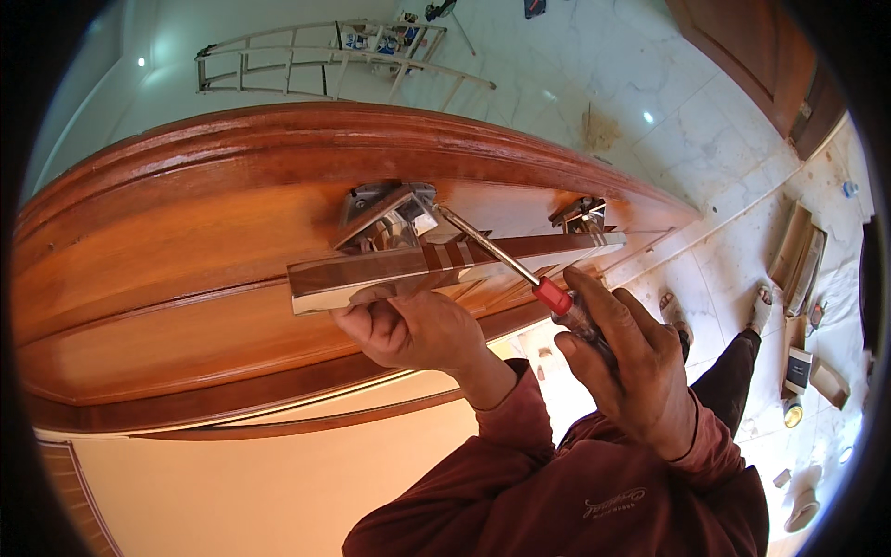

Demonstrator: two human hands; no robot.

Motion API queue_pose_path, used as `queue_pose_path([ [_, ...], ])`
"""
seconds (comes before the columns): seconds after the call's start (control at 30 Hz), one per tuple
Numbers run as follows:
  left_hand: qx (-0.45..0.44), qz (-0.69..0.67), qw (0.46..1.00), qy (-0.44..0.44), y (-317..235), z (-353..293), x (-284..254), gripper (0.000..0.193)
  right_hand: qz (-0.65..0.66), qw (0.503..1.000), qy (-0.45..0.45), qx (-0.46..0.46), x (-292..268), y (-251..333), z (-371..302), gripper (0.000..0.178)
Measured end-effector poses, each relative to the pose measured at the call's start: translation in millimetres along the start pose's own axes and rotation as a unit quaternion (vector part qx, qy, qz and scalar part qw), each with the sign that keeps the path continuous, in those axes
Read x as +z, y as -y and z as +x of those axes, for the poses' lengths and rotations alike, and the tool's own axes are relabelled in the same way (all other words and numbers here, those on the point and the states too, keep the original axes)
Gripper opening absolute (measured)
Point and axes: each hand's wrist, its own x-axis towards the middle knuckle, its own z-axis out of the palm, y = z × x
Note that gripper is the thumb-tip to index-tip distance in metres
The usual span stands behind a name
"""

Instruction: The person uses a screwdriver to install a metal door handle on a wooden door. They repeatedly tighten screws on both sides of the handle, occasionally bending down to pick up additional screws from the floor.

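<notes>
A long door pull handle (pixel 371 278), brown with shiny metal bands, stands off a varnished wooden door (pixel 213 209) on two mounts. My left hand (pixel 408 334) is closed on its underside near the left end, with the fingertips partly hidden. In my right hand (pixel 631 357) is a screwdriver (pixel 506 260) with a red-collared, see-through handle; the fingers lie around that handle. Its long shaft slants up and left, and the tip meets or nearly meets the edge of the left mount (pixel 385 213). Farther right, the other mount (pixel 580 215) sits against the door, untouched by either hand.
Beyond the door's edge a ladder (pixel 288 65) is on the pale tiled floor (pixel 640 84). To the right lie cardboard pieces (pixel 798 260), a dark box (pixel 798 369) and a yellow-topped round item (pixel 792 414). Another wooden panel (pixel 742 56) stands at the upper right.
</notes>
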Motion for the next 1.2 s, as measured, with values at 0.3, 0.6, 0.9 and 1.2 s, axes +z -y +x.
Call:
queue_pose_path([
  [0.3,0.007,0.014,1.0,-0.005,4,-1,-2,0.032,0.004,1.0,0.001,-0.013,-2,7,1,0.052],
  [0.6,-0.013,0.009,1.0,-0.017,-2,-2,6,0.026,0.027,0.999,0.02,0.006,-5,2,3,0.05],
  [0.9,0.003,-0.003,1.0,-0.026,-3,-2,9,0.023,0.19,0.978,0.08,0.037,-10,-1,9,0.045],
  [1.2,0.008,0.038,0.999,-0.006,6,-5,-9,0.025,0.247,0.948,0.152,0.131,-30,26,11,0.037],
])
